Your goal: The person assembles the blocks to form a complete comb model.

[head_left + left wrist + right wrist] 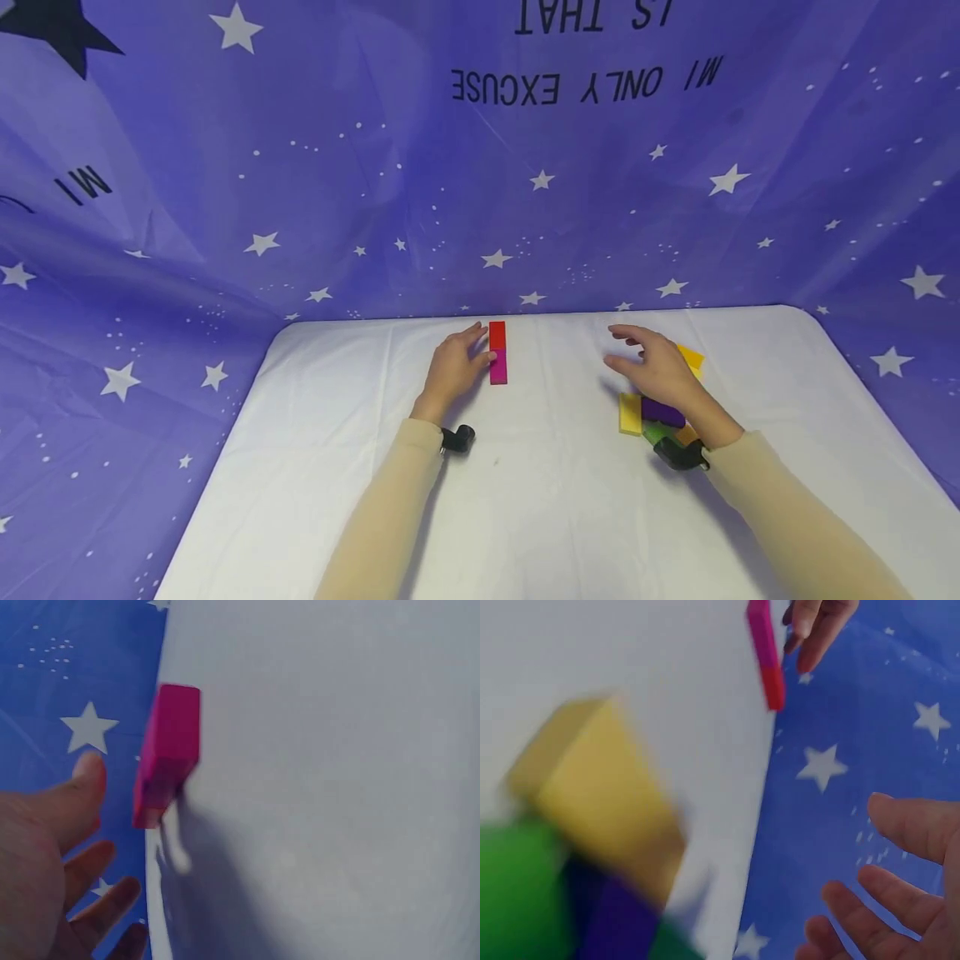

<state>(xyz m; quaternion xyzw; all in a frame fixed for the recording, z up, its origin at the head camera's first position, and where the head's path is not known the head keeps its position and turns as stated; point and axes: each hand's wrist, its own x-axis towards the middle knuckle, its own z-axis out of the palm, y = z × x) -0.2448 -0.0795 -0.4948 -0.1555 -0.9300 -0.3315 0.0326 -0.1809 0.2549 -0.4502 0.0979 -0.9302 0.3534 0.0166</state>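
Note:
A red block [497, 335] and a magenta block [498, 372] meet end to end in one straight line near the far table edge. My left hand [453, 367] is beside them on the left, its thumb overlapping the magenta block in the head view. In the left wrist view, the thumb and loosely spread fingers are apart from the magenta block [177, 727]. My right hand [660, 367] hovers by a group of colored blocks, fingers relaxed and holding nothing. A yellow block [630, 414], a purple block [663, 412] and a green block [656, 431] lie below it.
An orange block [687, 434] and a yellow-orange block [691, 359] are partly hidden by the right hand and wrist. A white cloth [555, 500] covers the table. A purple star-patterned curtain [450, 183] stands behind it. Each wrist carries a black camera [459, 439].

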